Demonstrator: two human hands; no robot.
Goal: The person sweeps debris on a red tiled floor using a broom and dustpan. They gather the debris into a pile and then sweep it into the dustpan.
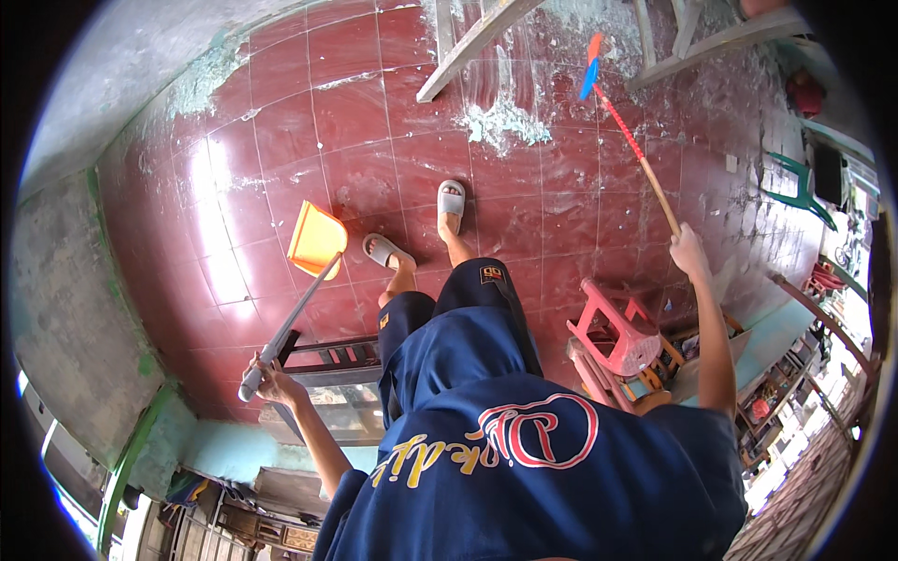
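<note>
My left hand (272,381) is closed around the grey handle of a long-handled dustpan (316,239). Its orange-yellow pan is low over the red tiles, left of my feet; whether it touches them I cannot tell. On the right, my right hand (688,251) grips the upper end of a broom (625,127). The broom's stick is bare wood near my hand and red further down. It reaches away to a blue and orange head at the far side, close to a pale wooden frame (482,45).
Whitish dust and flaking residue (505,126) mark the red tiled floor (421,140). Pink plastic stools (613,332) stand close on my right, and a dark-framed piece (337,397) is near my left knee. A green plastic chair (800,187) sits far right. A worn wall (75,290) bounds the left.
</note>
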